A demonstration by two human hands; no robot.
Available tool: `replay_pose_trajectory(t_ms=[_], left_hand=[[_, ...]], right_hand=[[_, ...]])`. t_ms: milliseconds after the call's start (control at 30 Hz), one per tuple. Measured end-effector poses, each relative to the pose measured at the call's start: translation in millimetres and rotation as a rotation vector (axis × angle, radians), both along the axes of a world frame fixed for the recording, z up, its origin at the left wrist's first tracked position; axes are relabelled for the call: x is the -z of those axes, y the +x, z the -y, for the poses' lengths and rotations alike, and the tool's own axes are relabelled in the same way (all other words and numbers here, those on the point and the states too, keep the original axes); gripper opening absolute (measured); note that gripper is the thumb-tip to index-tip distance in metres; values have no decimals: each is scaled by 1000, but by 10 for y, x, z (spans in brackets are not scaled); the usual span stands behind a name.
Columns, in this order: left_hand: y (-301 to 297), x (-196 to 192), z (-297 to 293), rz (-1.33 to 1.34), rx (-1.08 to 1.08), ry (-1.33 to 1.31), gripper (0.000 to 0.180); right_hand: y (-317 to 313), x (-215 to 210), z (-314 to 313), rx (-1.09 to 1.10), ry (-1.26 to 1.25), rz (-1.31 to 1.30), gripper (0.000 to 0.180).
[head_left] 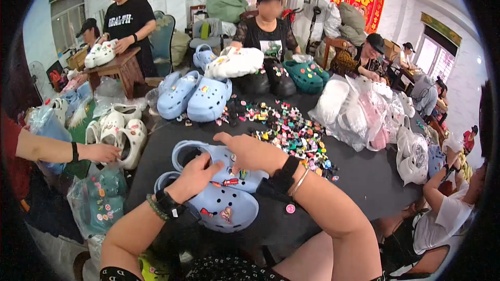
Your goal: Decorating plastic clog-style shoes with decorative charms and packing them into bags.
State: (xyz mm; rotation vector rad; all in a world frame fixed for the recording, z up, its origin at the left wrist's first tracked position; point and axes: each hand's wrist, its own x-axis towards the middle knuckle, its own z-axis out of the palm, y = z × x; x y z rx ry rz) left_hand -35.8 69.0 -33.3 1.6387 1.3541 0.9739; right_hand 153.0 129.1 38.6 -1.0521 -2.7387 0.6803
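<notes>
Two light blue clogs lie side by side on the dark table in front of me. On the farther clog [250, 177], my left hand [195, 177] grips the edge of the foot opening, some fingers hidden inside. Over the same clog's upper bends my right hand [255, 153], one finger pointing left and the others curled down against the surface; whatever they pinch is hidden. Colourful charms, including a red car charm [229, 182], sit on this clog. The nearer clog [226, 218] carries a few charms too, and its other holes show dark. A pink round charm [290, 208] rests beside my right wrist.
Many loose charms [291, 130] are spread beyond my hands. Farther back stand another light blue pair [208, 99] and green clogs [307, 75]. Bagged white clogs [333, 101] lie right. At left, a co-worker's hand [101, 152] touches white clogs [133, 138]. Other people work around the table.
</notes>
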Motion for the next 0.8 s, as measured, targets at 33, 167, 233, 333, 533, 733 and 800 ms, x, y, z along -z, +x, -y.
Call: replay_pose_trajectory(t_ms=[33, 167, 233, 333, 533, 733, 800], left_hand=[[-82, 106, -50, 4, -10, -22, 31], [-41, 24, -106, 20, 34, -52, 28], [-37, 58, -106, 75, 36, 46, 30], [45, -55, -8, 246, 25, -60, 32], [-103, 85, -89, -95, 31, 94, 34], [-423, -257, -96, -354, 225, 61, 34], [-615, -247, -92, -484, 288, 199, 36]], right_hand=[[-51, -14, -30, -4, -61, 6, 87], [-41, -11, -70, 1, -9, 25, 88], [-112, 32, -45, 54, 6, 50, 88], [-162, 11, 32, 104, 60, 91, 88], [88, 196, -2, 58, 40, -166, 83], [954, 143, 194, 66, 285, -273, 59], [1320, 187, 266, 154, 269, -223, 50]])
